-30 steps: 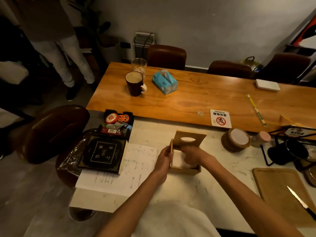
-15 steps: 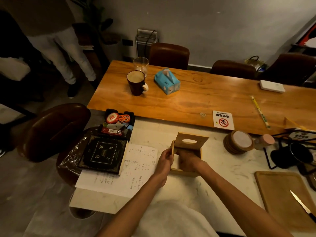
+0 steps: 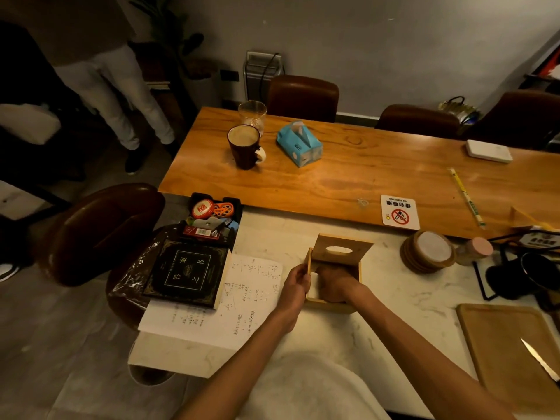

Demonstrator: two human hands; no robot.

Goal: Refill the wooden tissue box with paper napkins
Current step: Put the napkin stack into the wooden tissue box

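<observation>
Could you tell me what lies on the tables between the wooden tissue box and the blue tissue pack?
In the head view, nothing: only bare tabletop between the wooden tissue box and the blue tissue pack.

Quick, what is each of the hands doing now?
Left hand: closed on the left wall of the wooden tissue box.
Right hand: down inside the box on the white napkins; grip cannot be told.
</observation>
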